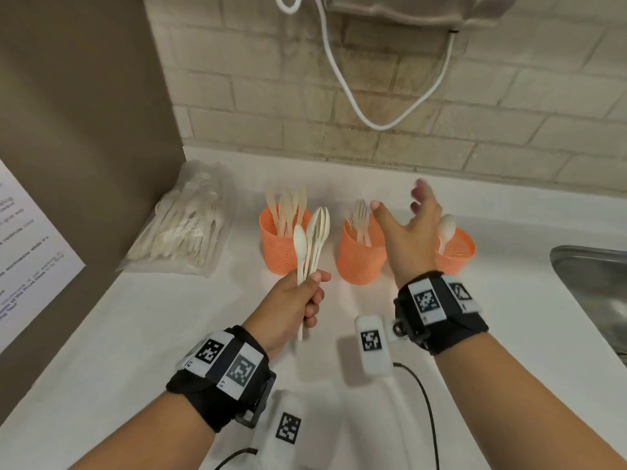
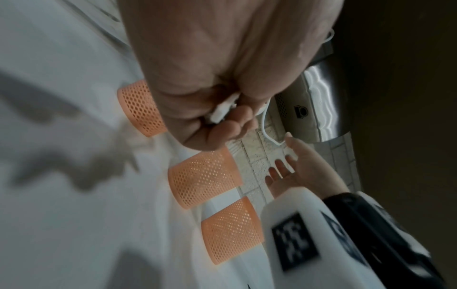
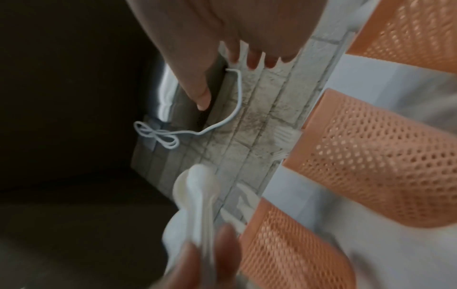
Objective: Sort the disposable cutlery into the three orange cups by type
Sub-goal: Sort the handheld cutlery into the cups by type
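Gripping a bunch of pale spoons (image 1: 314, 239) by their handles, the left hand (image 1: 298, 300) is holding them upright over the white counter (image 1: 135, 317), its grip curled tight around them, in front of the left orange cup (image 1: 283, 240). That cup is carrying knives (image 1: 288, 206); the middle cup (image 1: 361, 254) is holding forks (image 1: 359, 218); the right cup (image 1: 454, 254) is holding a single spoon (image 1: 446, 228). The right hand (image 1: 412, 235) is hovering above and between the middle and right cups, fingers spread, its grip wide and holding nothing. A clear bag of more cutlery (image 1: 183, 228) is lying at the left against the brown wall, and a steel sink (image 1: 597, 286) is showing at the right edge.

Looking from the left wrist, the left hand (image 2: 210, 78) is filling the upper frame, fingers folded round white handle ends (image 2: 222, 109). Beyond it the three mesh cups are standing in a row, the middle cup (image 2: 202, 176) between the others, with the right hand (image 2: 296, 168) reaching past them, fingers straight.

Looking from the right wrist, the right hand (image 3: 222, 29) is showing relaxed, empty fingers before the tiled wall (image 3: 259, 117) and a white cord (image 3: 222, 117). Below, blurred spoon bowls (image 3: 195, 187) are rising from the left hand's fingers (image 3: 222, 254) beside the left cup (image 3: 291, 246), and fork tines are poking from the middle cup (image 3: 371, 156).
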Demonstrator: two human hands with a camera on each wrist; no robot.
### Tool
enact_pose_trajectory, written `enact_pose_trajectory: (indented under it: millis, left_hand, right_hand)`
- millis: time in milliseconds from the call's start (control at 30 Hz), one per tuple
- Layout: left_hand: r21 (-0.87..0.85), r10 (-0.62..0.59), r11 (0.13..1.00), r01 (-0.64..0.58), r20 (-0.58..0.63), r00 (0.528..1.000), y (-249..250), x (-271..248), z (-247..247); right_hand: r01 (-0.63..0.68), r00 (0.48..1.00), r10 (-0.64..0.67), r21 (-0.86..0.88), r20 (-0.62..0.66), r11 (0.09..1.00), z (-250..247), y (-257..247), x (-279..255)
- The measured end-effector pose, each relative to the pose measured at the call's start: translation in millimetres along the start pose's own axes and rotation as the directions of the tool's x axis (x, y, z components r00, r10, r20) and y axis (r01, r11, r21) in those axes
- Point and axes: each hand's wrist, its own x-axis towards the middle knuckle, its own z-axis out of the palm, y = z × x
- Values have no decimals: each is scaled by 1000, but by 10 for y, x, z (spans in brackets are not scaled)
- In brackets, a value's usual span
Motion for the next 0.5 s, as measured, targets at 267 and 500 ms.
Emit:
enact_pose_trajectory:
  millis: [267, 500]
  left_hand:
    - [32, 29, 999, -32, 79, 996, -94, -54, 318]
    - [40, 5, 999, -12, 155, 988, -137, -104, 501]
  right_hand:
    - [-300, 826, 207, 96, 525, 949, -166, 59, -478]
    - [-420, 784, 288, 128, 550, 898, -428, 158, -583]
